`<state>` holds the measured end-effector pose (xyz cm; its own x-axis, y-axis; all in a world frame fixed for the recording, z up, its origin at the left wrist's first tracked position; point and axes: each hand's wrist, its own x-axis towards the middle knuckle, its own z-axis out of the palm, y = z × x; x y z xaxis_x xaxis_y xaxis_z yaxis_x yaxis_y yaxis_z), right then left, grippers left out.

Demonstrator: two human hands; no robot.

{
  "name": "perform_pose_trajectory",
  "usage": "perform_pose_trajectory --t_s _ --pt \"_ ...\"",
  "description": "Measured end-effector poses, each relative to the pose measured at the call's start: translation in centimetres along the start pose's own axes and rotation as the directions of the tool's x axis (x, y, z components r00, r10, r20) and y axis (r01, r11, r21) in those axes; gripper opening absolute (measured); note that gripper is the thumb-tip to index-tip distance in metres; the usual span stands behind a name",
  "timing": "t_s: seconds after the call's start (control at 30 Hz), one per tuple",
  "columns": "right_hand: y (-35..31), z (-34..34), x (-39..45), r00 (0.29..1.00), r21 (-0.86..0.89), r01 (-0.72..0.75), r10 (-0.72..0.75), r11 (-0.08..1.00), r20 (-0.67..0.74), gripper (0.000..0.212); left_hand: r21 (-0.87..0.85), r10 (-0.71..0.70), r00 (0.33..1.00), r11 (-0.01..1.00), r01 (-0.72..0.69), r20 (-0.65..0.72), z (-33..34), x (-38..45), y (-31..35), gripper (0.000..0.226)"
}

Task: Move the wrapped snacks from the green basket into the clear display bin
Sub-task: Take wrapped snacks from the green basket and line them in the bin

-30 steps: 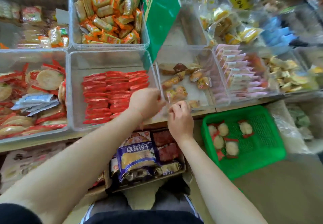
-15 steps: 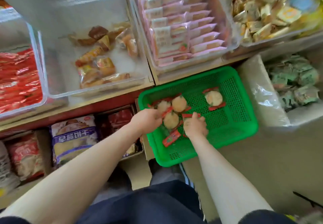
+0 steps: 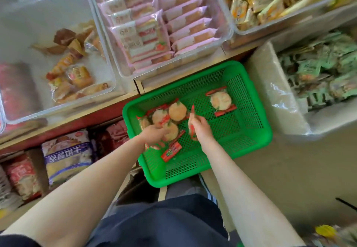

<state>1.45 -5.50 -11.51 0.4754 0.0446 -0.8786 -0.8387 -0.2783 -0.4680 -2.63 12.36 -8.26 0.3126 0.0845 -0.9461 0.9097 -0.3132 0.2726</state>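
Snacks (image 3: pixel 170 119) are lying clustered in the green basket (image 3: pixel 257 136) as the right hand (image 3: pixel 200 129) is lifting one, its fingers (image 3: pixel 195 120) pinching the wrapper on edge. The left hand (image 3: pixel 154 133) is curling over the pile; whether it grips one, I cannot tell. One snack (image 3: pixel 220 100) is sitting well beyond the fingers. Gathering several per trip, held by the crimped ends, should suit the bin (image 3: pixel 58 84) up-left.

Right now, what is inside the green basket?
Inside the green basket lie round wrapped snacks: a cluster near the left wall and one alone. The right hand grips one upright; the left hand covers part of the cluster.
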Motion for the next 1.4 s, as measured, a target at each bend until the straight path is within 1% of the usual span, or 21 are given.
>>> perform_pose_trajectory --t_s 0.07,0.1,0.17,0.23,0.3,0.37,0.43,0.53,0.67,0.8,0.87,0.9,0.93,0.97,1.0,1.03,1.1,1.17,1.27,1.33,1.4 --pt "-1.6 -1.0 -1.3 0.962 0.385 -0.145 0.039 0.912 0.271 0.030 -0.245 0.013 0.991 0.969 0.020 0.133 1.3 0.2 1.2 0.046" --pt "-2.1 -1.3 -1.6 0.934 0.443 -0.193 0.025 0.876 0.357 0.033 -0.356 0.039 0.978 0.934 0.037 0.204 1.9 0.2 1.7 0.047" --pt "-2.5 -1.3 -1.3 0.927 0.313 -0.154 0.027 0.937 0.374 0.031 -0.581 0.088 0.963 0.810 0.080 0.256 3.0 0.4 2.6 0.032" --pt "-2.7 -1.7 -0.3 0.977 -0.086 0.074 -0.055 0.994 0.205 0.023 -0.711 0.089 0.979 0.700 0.069 0.183 3.6 1.0 2.9 0.013" --pt "-2.6 -3.0 1.7 0.962 -0.450 0.235 -0.274 0.862 -0.021 0.017 -0.715 0.053 0.995 0.699 0.024 0.085 3.4 1.6 2.9 0.015" --pt "-2.9 -4.8 3.4 0.875 -0.638 0.208 -0.433 0.741 -0.216 0.035 -0.669 0.018 1.000 0.743 -0.007 0.009 2.9 1.7 2.7 0.021" --pt "-3.3 -6.5 5.1 0.819 -0.751 0.104 -0.485 0.652 -0.307 0.055 -0.597 -0.016 0.999 0.802 -0.014 -0.045 2.5 1.9 2.2 0.023" --pt "-3.3 -7.3 7.3 0.837 -0.793 0.034 -0.451 0.608 -0.310 0.071 -0.503 -0.055 0.993 0.864 -0.007 -0.109 2.0 2.3 1.2 0.029" --pt "-3.4 -6.8 8.6 0.856 -0.820 0.029 -0.438 0.572 -0.275 0.084 -0.482 -0.104 0.982 0.876 0.017 -0.156 1.7 2.5 0.3 0.028" --pt "-2.2 -4.6 8.2 0.870 -0.834 0.010 -0.416 0.552 -0.266 0.087 -0.371 -0.128 0.985 0.926 0.075 -0.118 1.6 2.0 -0.2 0.034" --pt "-1.5 -3.6 7.8 0.870 -0.795 0.024 -0.404 0.607 -0.282 0.084 -0.336 -0.130 0.988 0.937 0.095 -0.081 1.9 1.6 -0.6 0.030" --pt "-1.3 -3.2 7.5 0.874 -0.727 0.047 -0.381 0.685 -0.303 0.081 -0.303 -0.117 0.990 0.949 0.088 -0.076 2.0 1.5 -0.8 0.026" --pt "-1.3 -2.9 7.0 0.888 -0.584 0.088 -0.330 0.807 -0.322 0.075 -0.284 -0.092 0.993 0.957 0.067 -0.076 2.1 1.1 -0.9 0.022" --pt "-1.4 -2.5 6.2 0.910 -0.360 0.144 -0.266 0.922 -0.319 0.067 -0.297 -0.065 0.994 0.954 0.037 -0.083 2.1 0.8 -1.0 0.020" --pt "-1.5 -2.1 5.2 0.942 -0.105 0.178 -0.200 0.978 -0.270 0.055 -0.346 -0.044 0.995 0.938 0.011 -0.090 1.9 0.5 -1.1 0.022" --pt "-1.6 -1.8 4.0 0.972 0.103 0.168 -0.148 0.980 -0.181 0.040 -0.425 -0.029 0.996 0.905 -0.012 -0.089 1.6 0.1 -1.2 0.024" --pt "-1.7 -1.3 1.8 0.992 0.311 0.095 -0.115 0.946 0.049 0.025 -0.541 0.031 0.998 0.840 -0.051 -0.047 0.4 -1.1 -1.2 0.028" --pt "-1.6 -0.8 -0.3 0.958 0.439 0.014 -0.137 0.898 0.250 0.036 -0.585 0.106 0.994 0.808 -0.074 0.020 -1.2 -2.6 -1.9 0.028" --pt "-1.7 0.3 -3.0 0.888 0.547 -0.088 -0.183 0.833 0.422 0.053 -0.618 0.167 0.984 0.781 -0.090 0.068 -4.3 -5.2 -3.9 0.018" --pt "-2.4 1.8 -4.5 0.860 0.477 -0.049 -0.206 0.877 0.467 0.060 -0.654 0.203 0.977 0.748 -0.109 0.069 -6.4 -6.7 -5.7 0.022" --pt "-3.6 4.0 -6.0 0.864 0.390 0.027 -0.217 0.921 0.453 0.059 -0.660 0.233 0.972 0.736 -0.150 0.038 -8.3 -7.7 -7.8 0.036"
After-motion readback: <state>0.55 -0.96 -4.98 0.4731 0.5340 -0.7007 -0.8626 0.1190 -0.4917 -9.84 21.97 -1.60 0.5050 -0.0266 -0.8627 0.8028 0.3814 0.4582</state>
